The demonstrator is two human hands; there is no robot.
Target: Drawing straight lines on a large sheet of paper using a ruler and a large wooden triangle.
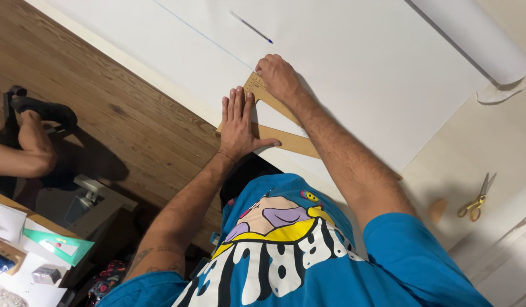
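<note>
Head view: white paper sheet (354, 74) beside wooden floor (104, 108)

We count one wooden set square (277, 122), one big white paper sheet (354, 68), one pen (250, 27) and one rolled paper tube (473, 37). One pair of yellow-handled scissors (478, 198) lies on the counter (473, 148). Our two hands, left (238, 124) and right (278, 77), are in view.
</note>
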